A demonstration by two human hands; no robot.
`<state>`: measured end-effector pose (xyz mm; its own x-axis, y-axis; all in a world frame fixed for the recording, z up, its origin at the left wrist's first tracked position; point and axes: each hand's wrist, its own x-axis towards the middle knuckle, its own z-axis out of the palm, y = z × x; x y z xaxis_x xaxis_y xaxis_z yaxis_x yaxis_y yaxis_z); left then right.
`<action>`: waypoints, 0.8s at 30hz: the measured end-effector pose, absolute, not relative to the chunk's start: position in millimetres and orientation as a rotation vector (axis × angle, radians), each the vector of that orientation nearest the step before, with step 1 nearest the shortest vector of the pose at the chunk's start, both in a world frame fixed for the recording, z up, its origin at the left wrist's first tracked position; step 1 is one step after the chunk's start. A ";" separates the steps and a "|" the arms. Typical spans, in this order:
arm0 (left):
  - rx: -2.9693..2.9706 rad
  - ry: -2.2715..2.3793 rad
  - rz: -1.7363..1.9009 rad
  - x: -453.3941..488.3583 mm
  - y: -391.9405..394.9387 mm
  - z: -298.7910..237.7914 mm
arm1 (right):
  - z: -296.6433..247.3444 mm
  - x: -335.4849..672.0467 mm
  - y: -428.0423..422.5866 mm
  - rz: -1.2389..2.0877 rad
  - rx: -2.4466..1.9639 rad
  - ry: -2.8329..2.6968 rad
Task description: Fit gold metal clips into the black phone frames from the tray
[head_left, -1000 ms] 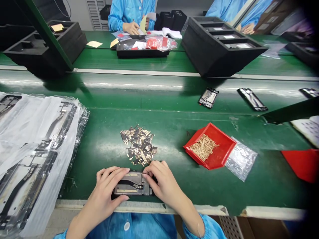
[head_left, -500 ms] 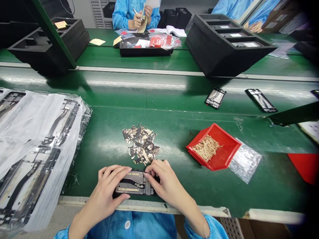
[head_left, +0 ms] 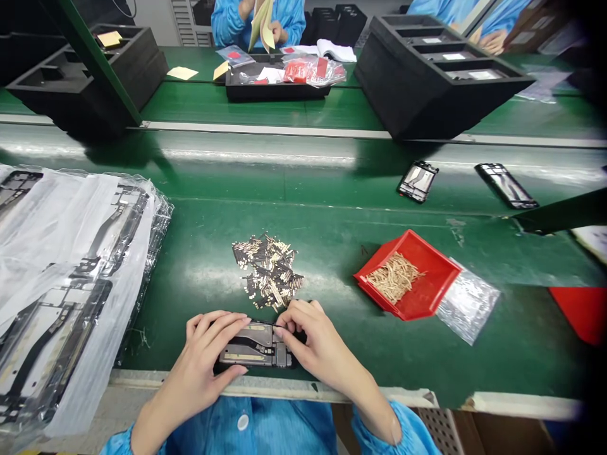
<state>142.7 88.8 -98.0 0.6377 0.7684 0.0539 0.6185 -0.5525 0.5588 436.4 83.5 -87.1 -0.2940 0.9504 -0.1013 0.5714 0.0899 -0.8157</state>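
A phone mid-frame (head_left: 249,355) with a dark flex cable lies on the green bench at the near edge. My left hand (head_left: 205,360) grips its left end, fingers over the far edge and thumb along the near one. At the upper right corner, my right hand (head_left: 315,344) has thumb and forefinger pinched together against the frame. Whatever sits between those fingertips is hidden. Just beyond the frame is a loose pile of small black-and-gold flex parts (head_left: 270,268).
A red bin (head_left: 434,281) of thin tan strips stands at right, partly on a clear plastic bag (head_left: 467,303). Wrapped phone frames (head_left: 71,284) fill the left side. Two phone frames (head_left: 418,181) lie on the belt. Opposite, a person (head_left: 258,28) handles papers behind a black tray (head_left: 277,91).
My hands keep nearly the same hold, with the right fingertips still at the corner. The belt's phone frames have shifted slightly right. The person opposite has moved the papers.
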 end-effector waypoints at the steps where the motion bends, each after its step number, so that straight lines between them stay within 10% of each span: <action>1: 2.365 1.085 0.407 142.9 89.3 -97.8 | -87.3 436.3 83.5 1.082 -1.489 -1.919; 19: 2.376 0.947 0.541 153.5 95.5 -94.8 | -107.2 429.7 66.1 0.538 -1.455 -2.015; 24: 2.334 0.817 0.756 157.0 91.4 -83.4 | -93.4 429.1 48.2 1.025 -1.491 -1.665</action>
<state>157.0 91.4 -83.4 0.6574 0.6816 0.3212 0.3729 -0.6647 0.6474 429.1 48.2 -93.4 -0.1227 0.9922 -0.0218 0.4660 0.0382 -0.8840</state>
